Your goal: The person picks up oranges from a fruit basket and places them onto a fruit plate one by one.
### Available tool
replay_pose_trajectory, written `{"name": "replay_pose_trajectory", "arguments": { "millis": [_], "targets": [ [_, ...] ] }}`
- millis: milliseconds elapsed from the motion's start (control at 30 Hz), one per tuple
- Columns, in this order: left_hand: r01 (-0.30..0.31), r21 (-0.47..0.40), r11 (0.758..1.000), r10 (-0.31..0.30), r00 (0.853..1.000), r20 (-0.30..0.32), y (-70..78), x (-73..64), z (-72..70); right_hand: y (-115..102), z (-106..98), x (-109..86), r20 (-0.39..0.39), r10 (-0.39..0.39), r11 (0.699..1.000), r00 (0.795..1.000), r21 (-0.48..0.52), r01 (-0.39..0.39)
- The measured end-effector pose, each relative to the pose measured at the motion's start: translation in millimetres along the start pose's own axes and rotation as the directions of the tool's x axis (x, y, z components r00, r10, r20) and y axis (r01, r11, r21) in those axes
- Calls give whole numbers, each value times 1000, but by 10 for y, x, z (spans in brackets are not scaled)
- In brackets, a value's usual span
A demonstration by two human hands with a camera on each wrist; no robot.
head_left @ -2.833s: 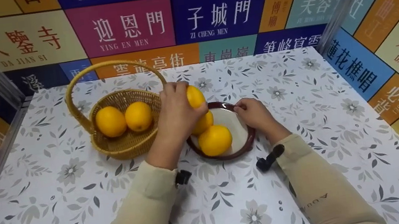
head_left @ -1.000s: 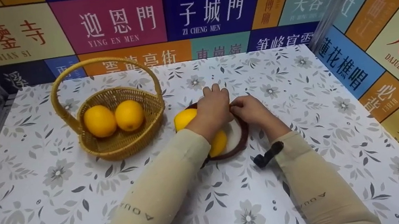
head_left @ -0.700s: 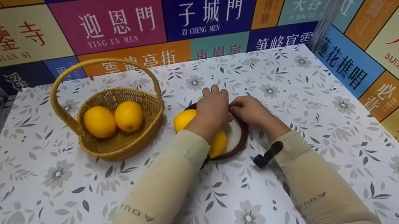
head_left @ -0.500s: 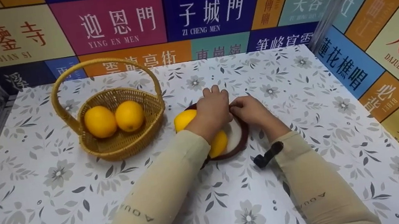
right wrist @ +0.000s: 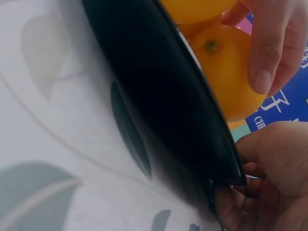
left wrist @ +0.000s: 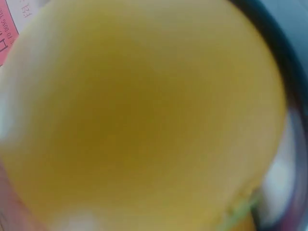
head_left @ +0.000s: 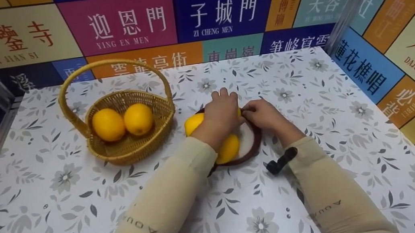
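Observation:
My left hand grips an orange at the far side of a white plate with a dark brown rim. In the head view that hand covers most of the held fruit. Two more oranges, one on the left and one nearer me, sit on the plate, partly covered by the left hand and wrist. My right hand pinches the plate's far right rim, seen closely in the right wrist view. A blurred orange fills the left wrist view.
Left of the plate stands a wicker basket with a tall arched handle and two oranges inside. A floral cloth covers the table. Panels printed with characters enclose its back and sides.
Since the oldest frame, my left hand has moved the orange rightward, from beside the basket to the plate's far side. Lately a sliver of it has appeared beside that hand. The right hand keeps the rim.

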State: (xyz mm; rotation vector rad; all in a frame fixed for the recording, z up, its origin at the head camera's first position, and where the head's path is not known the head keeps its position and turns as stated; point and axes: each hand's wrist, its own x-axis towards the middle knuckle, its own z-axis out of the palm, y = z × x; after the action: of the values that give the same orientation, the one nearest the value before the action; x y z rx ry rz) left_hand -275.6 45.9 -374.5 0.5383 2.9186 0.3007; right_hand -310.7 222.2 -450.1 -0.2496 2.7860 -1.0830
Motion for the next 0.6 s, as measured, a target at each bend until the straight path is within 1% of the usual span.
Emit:
{"name": "replay_pose_trajectory", "arguments": {
  "millis": [167, 367, 467, 600],
  "targets": [
    [5, 4, 1000, -5, 999, -39, -56, -60, -12, -11, -1, -12, 1, 19, 1000, 1000, -20, -19],
    [18, -15, 1000, -20, 996, -84, -129, -148, -40, -1, -8, -9, 4, 67, 998, 998, -8, -67],
    [26, -31, 999, -29, 993, -117, -176, -218, -51, -15, -9, -7, 12, 89, 996, 996, 4, -89],
    [36, -52, 998, -45, 984, -171, -251, -322, -50, -31, -1, 1, 19, 104, 994, 994, 14, -104]
  ]
}}
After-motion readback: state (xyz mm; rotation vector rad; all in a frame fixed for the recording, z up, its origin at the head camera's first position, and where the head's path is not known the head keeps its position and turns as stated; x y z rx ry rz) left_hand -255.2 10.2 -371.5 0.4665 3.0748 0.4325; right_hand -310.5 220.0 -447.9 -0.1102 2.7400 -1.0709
